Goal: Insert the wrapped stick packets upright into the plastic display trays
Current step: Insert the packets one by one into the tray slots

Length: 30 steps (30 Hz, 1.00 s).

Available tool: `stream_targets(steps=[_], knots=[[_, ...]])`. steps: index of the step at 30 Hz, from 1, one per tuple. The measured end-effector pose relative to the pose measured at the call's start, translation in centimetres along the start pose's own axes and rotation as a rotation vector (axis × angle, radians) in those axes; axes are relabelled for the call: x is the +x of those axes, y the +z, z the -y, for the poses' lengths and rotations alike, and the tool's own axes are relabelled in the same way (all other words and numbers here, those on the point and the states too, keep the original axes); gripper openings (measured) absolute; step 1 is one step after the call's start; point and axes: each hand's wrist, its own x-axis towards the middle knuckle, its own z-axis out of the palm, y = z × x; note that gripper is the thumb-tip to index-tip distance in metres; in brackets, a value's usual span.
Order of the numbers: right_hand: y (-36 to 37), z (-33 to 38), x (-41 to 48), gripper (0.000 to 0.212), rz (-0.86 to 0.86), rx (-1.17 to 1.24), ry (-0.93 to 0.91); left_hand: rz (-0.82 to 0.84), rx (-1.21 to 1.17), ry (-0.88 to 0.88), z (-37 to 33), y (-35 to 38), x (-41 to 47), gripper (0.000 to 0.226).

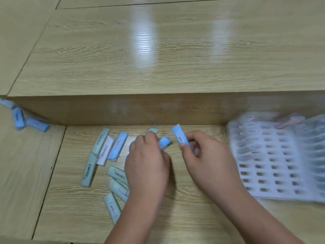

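Observation:
My right hand (198,152) pinches a blue wrapped stick packet (180,135) that points up and away. My left hand (147,155) grips another blue packet (165,142) whose end pokes out to the right, with a greenish packet (151,130) just beyond its fingers. Several loose packets (103,150) in blue, green and white lie flat on the wooden table left of my hands. A white plastic display tray (267,159) with a grid of slots lies to the right, blurred.
A raised wooden step (123,110) runs across behind the work area. Three blue packets (22,118) lie at the far left by the step's corner. A second clear tray (313,152) overlaps the white one at the right edge.

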Motion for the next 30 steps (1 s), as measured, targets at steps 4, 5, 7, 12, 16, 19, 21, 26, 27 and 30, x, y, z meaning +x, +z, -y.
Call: stream_targets(steps=[4, 5, 7, 12, 16, 19, 21, 26, 27, 30], knots=[[-5.5, -1.5, -1.6, 0.009, -0.003, 0.318, 0.051, -0.055, -0.233, -0.017, -1.6, -1.3, -1.0, 0.016], [-7.0, -2.2, -1.8, 0.008, -0.007, 0.400, 0.071, -0.067, -0.295, -0.001, -2.5, -1.8, -1.4, 0.014], [-9.9, -3.8, -2.1, 0.005, -0.035, 0.512, 0.083, -0.092, -0.422, 0.044, -4.6, -2.7, -2.3, 0.010], [-16.3, -8.8, -2.6, 0.013, -0.058, 0.575, 0.109, -0.059, -0.631, 0.207, -12.1, -3.1, -4.9, 0.010], [-20.6, -12.7, -2.9, 0.031, -0.055, 0.590, 0.102, 0.020, -0.772, 0.261, -17.6, -1.8, -6.7, 0.021], [-23.3, -15.5, -2.9, 0.035, -0.062, 0.575, 0.101, 0.087, -0.836, 0.268, -21.1, -0.4, -7.6, 0.028], [-24.9, -17.3, -2.8, 0.039, -0.055, 0.579, 0.116, 0.142, -0.876, 0.258, -23.0, 0.5, -8.0, 0.031], [-27.6, -21.7, -2.6, 0.028, -0.157, 0.320, 0.080, 0.207, -0.898, 0.202, -26.0, 2.7, -8.6, 0.023], [-28.0, -22.2, -2.5, 0.025, -0.171, 0.265, 0.066, 0.194, -0.906, 0.197, -26.4, 2.9, -8.7, 0.021], [-29.0, -23.1, -2.6, 0.032, -0.138, 0.102, -0.014, 0.135, -0.890, 0.220, -27.8, 3.5, -9.1, 0.018]])
